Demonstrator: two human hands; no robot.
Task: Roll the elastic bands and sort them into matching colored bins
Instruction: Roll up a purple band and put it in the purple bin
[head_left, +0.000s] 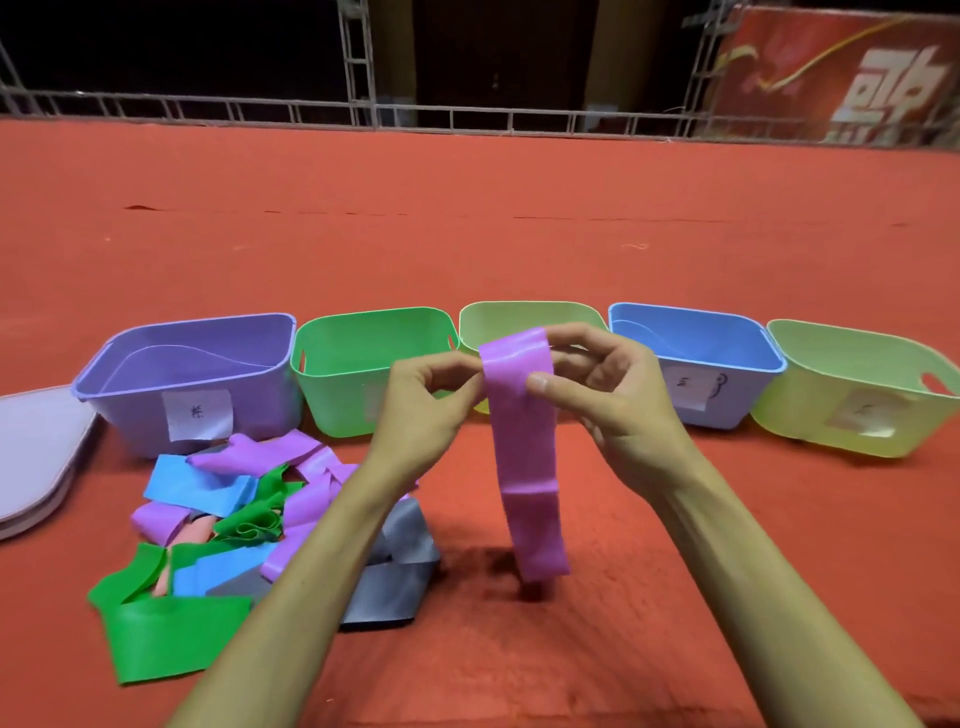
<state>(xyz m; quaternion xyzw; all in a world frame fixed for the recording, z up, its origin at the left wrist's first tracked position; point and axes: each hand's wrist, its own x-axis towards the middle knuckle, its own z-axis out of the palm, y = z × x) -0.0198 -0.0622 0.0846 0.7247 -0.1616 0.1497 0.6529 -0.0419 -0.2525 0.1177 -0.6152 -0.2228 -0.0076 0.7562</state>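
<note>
A long purple elastic band (524, 457) hangs unrolled in front of me, its lower end near the red cloth. My left hand (426, 405) pinches its top left edge and my right hand (608, 384) pinches its top right edge, thumb on the front. Behind them stands a row of bins: purple bin (192, 379), green bin (358, 364), pale yellow-green bin (519, 317), blue bin (711, 358) and another pale yellow-green bin (857, 389). A pile of loose bands (234, 535) in purple, blue, green, grey and pink lies at the lower left.
A pale lilac flat lid or case (36, 457) lies at the far left edge. The red cloth (675, 571) covers the whole surface. A metal truss rail (467, 117) and a red banner (841, 73) stand far behind.
</note>
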